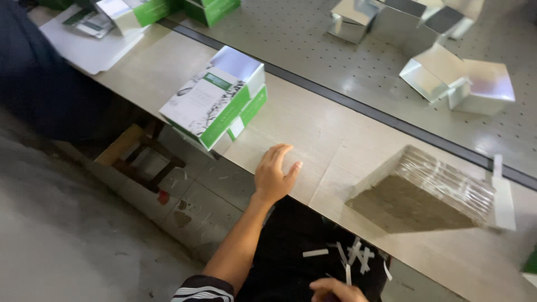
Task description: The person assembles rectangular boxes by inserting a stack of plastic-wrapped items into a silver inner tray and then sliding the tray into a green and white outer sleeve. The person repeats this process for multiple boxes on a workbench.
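Left hand (273, 174) lies flat and open on the tabletop (313, 131), fingers spread, holding nothing, just beside the stack of green-and-white boxes (215, 103) at the near edge. Those look light, stiff cardboard, likely best gripped by the long sides. Right hand (337, 290) sits low by the lap among white paper strips (352, 254); I can't tell its grip. Silver folded cartons (458, 81) lie farther back; a wrapped bundle of flat sheets (425, 190) sits to the right.

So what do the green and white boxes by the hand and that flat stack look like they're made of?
Green and white boxes: likely glossy printed cardboard, with sheen and crisp folded edges. Flat stack: seemingly layered card sheets with silvery edges, though blurred. The left hand lies flat beside the boxes.
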